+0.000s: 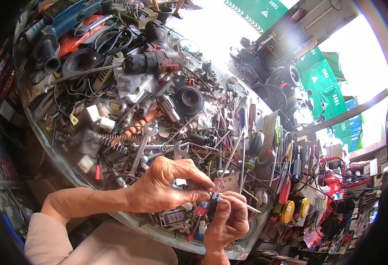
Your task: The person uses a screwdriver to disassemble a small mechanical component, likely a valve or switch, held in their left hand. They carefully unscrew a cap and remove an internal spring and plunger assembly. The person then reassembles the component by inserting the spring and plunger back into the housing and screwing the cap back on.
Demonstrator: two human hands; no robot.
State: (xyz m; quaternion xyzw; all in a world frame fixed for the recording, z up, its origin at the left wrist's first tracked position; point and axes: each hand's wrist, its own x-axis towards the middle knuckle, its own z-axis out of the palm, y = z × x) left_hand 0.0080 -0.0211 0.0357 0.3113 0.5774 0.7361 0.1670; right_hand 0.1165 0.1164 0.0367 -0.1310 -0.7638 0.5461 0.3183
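Observation:
Over the near edge of the bench, my left hand (165, 183) comes in from the left with thumb and forefinger pinched at a small dark grey part (214, 200). My right hand (227, 221) grips that same part from the other side, thumb against fingers. Its exact kind is too small to make out. A thin white stick (252, 208) juts out past the right fingers. Close behind the fingertips is a screwdriver with a red handle (201, 209) and a long metal shaft (233, 155); whether a finger touches it is hidden.
Tools and parts crowd the bench: a cordless drill (154, 61), an angle grinder (68, 22), a black round horn (189, 100), a spanner (141, 148) and coil springs (114, 143). Pliers and screwdrivers stand at the right, by yellow discs (287, 212). The bench's metal edge (65, 165) curves along the near side.

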